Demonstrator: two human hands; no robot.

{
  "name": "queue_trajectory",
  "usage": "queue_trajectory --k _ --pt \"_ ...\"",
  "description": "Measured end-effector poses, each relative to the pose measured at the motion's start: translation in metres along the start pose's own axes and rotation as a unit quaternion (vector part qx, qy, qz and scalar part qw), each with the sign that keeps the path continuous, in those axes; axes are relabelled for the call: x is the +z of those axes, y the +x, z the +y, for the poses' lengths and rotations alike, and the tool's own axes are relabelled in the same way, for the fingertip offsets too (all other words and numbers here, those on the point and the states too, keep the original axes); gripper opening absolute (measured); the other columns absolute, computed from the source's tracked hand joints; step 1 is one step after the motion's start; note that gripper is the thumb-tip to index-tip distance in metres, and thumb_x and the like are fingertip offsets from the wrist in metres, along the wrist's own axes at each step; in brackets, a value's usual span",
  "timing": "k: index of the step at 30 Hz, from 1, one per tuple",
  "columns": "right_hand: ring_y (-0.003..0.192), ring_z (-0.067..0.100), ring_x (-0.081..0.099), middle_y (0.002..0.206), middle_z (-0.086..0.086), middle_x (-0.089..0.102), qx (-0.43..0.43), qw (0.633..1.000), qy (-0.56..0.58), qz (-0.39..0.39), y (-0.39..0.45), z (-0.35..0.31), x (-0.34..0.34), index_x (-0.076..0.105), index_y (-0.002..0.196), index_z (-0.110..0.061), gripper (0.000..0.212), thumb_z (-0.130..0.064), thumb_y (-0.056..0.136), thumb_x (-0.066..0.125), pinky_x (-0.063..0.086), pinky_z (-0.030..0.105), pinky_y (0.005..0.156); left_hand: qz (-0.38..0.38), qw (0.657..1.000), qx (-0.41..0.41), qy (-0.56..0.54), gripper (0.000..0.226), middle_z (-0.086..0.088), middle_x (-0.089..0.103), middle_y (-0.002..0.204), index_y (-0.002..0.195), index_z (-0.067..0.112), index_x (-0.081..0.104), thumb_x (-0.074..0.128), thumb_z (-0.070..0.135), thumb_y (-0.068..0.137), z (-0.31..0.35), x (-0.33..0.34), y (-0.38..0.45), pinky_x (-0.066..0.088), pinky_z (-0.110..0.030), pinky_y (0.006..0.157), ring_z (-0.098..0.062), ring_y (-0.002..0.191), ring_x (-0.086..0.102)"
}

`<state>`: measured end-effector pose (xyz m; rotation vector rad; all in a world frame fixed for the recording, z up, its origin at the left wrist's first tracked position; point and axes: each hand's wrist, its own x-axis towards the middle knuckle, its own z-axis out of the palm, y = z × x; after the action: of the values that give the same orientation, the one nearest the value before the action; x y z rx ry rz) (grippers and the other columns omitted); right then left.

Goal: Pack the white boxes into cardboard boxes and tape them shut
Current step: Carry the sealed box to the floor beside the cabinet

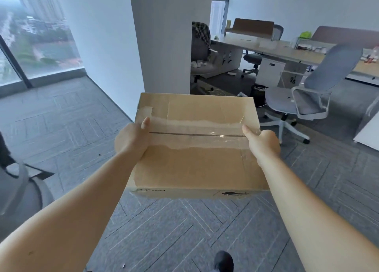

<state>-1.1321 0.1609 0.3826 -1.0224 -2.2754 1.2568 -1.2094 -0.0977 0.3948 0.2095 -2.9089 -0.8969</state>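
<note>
Cardboard box (pixel 196 146) carried in the air at arm's reach, above grey carpet (pixel 67 128), flaps closed. Clear tape (pixel 196 133) already over centre seam, running left to right. Long axis of box also left to right, square to the body, seam level between the two grips.

Left hand (pixel 132 141) clasping left end wall, thumb lying on top beside the tape end, fingers hidden behind the edge. Right hand (pixel 261 142) clasping right end wall likewise, thumb on top at the tape's other end. Both equally near, one at each short end; neither free.

Judged: taping done on this face, box in transit. Set-down spot not visible. Office chair (pixel 303 99) ahead to the right.
</note>
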Motion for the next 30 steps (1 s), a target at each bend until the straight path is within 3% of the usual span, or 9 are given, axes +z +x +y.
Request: queue_trajectory --k 2,6,10,13,16,22,30 --pt "0.076 0.026 0.050 0.068 0.002 0.046 -0.004 1.000 -0.005 -0.006 0.043 -0.002 0.008 0.048 0.078 -0.005 0.046 -0.050 0.089 0.051 0.035 0.030 0.057 0.002 1.000 -0.012 -0.005 0.057 -0.005 0.043 0.064 0.062 0.008 0.044 0.024 0.048 0.098 0.023 0.019 0.027 0.033 -0.033 0.066 -0.027 0.076 0.047" --pt "0.076 0.026 0.049 0.068 0.002 0.046 -0.010 1.000 -0.014 -0.018 0.141 -0.014 0.017 0.045 0.073 -0.006 0.048 -0.051 0.088 0.051 0.037 0.033 0.065 0.011 0.999 -0.039 -0.014 0.055 -0.010 0.049 0.081 0.074 0.003 0.049 0.026 0.047 0.098 0.079 0.062 0.082 0.032 -0.033 0.070 -0.030 0.087 0.050" --pt "0.078 0.027 0.050 0.077 0.006 0.050 -0.031 0.999 -0.015 -0.024 0.237 -0.032 0.020 0.049 0.085 -0.003 0.048 -0.051 0.089 0.050 0.037 0.032 0.065 0.024 0.998 -0.054 -0.026 0.057 -0.017 0.058 0.098 0.096 0.001 0.058 0.026 0.048 0.098 0.138 0.100 0.140 0.033 -0.033 0.073 -0.035 0.103 0.055" --pt "0.075 0.027 0.050 0.070 0.003 0.049 -0.038 0.998 -0.026 -0.031 0.296 -0.045 0.024 0.051 0.085 -0.002 0.049 -0.051 0.089 0.050 0.035 0.030 0.057 0.029 0.997 -0.064 -0.026 0.056 -0.017 0.056 0.096 0.093 0.002 0.057 0.025 0.048 0.098 0.171 0.124 0.178 0.033 -0.033 0.072 -0.034 0.097 0.054" --pt "0.080 0.028 0.052 0.083 0.008 0.056 -0.035 0.998 -0.030 -0.038 0.349 -0.053 0.038 0.056 0.092 -0.001 0.052 -0.052 0.088 0.050 0.038 0.031 0.063 0.034 0.996 -0.072 -0.027 0.056 -0.016 0.056 0.096 0.093 0.003 0.055 0.025 0.049 0.098 0.194 0.146 0.217 0.034 -0.033 0.071 -0.030 0.086 0.048" --pt "0.087 0.031 0.056 0.093 0.011 0.059 -0.028 0.997 -0.043 -0.060 0.445 -0.071 0.088 0.058 0.098 0.000 0.056 -0.054 0.086 0.052 0.040 0.033 0.068 0.037 0.996 -0.082 -0.017 0.059 -0.020 0.061 0.110 0.102 0.000 0.060 0.025 0.048 0.098 0.216 0.193 0.305 0.033 -0.032 0.073 -0.035 0.105 0.055" --pt "0.086 0.031 0.056 0.089 0.010 0.057 -0.041 0.995 -0.045 -0.077 0.575 -0.131 0.186 0.058 0.098 0.001 0.054 -0.052 0.087 0.053 0.042 0.034 0.069 0.044 0.993 -0.103 -0.042 0.059 -0.019 0.060 0.114 0.107 0.000 0.060 0.025 0.046 0.099 0.241 0.234 0.459 0.032 -0.033 0.073 -0.035 0.108 0.054"
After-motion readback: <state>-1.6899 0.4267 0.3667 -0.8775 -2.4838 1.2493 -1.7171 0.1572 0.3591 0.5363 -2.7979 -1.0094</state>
